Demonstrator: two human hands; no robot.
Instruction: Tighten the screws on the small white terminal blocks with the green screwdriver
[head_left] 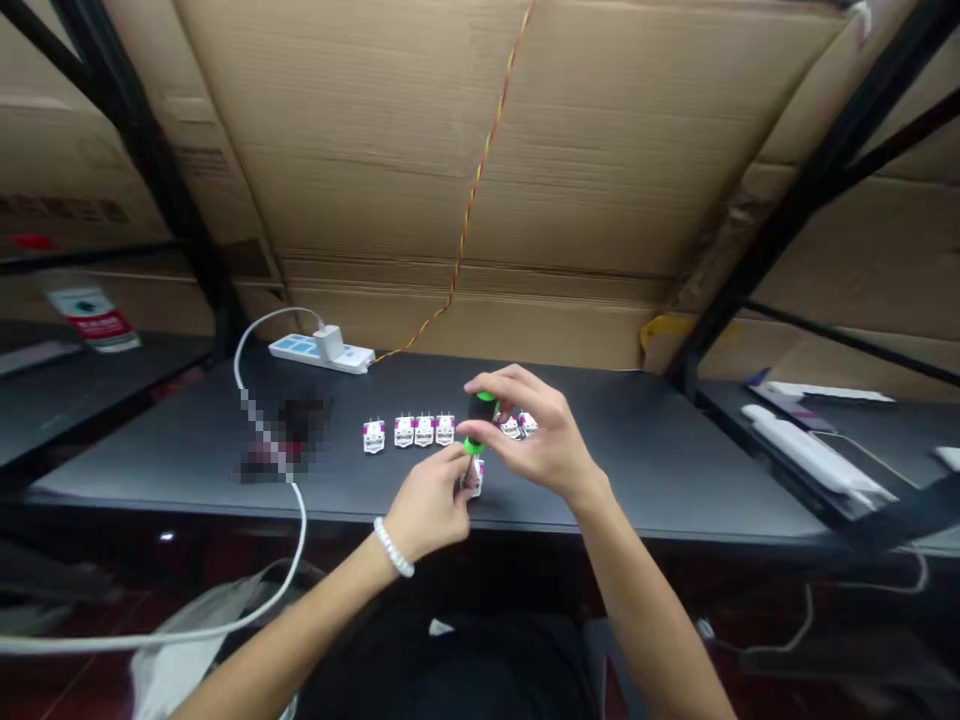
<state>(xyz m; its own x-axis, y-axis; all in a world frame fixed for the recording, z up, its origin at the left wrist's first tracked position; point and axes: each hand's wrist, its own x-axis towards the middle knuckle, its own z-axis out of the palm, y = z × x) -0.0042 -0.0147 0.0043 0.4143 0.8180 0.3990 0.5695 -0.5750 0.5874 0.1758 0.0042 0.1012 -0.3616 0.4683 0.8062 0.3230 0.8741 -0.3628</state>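
Note:
My right hand is closed around the black-and-green handle of a screwdriver, which points down. Below it, my left hand grips a small white and purple plug adapter near the table's front edge, partly hidden by the fingers. The screwdriver's tip meets the adapter area, though the exact contact point is hidden. Behind the hands stands a row of similar plug adapters with their pins pointing away from me. One more adapter sits a little apart at the left, and a few others show behind my right hand.
A white power strip with a plug lies at the back left of the dark table. A white cable loops over the left front edge. Black shelf posts flank the table, with cardboard behind.

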